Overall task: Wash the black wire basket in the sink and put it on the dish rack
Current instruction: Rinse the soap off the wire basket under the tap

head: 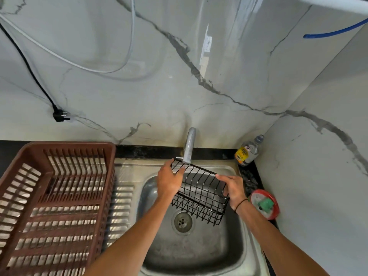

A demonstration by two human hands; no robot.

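I am seeing one black wire basket [200, 193] being held tilted over the steel sink [235, 253], just under the spout of the single chrome tap [189, 145]. The left hand [169, 181] is gripping the basket's upper left rim, fingers curled over the wire. The right hand [233, 187] is clamping the right side, thumb lying on the top rim; a thin black band is sitting on that wrist. I cannot tell whether water is running.

One round drain [183, 221] is showing in the basin below the basket. One brown slatted plastic dish rack [53, 198] is sitting on the drainboard left of the basin, well apart from the basket.

On the dark bench [249, 177] at the right I am counting one clear plastic bottle with a yellow label [249, 151]; its writing is too small to read. Nearer me, one red round dish with a green scrubber [264, 204] is lying beside the sink.

On the marble wall, one black plug [60, 115] is hanging by its cord, one white cable [69, 61] is looping across, and one blue hose [334, 32] is showing at upper right.
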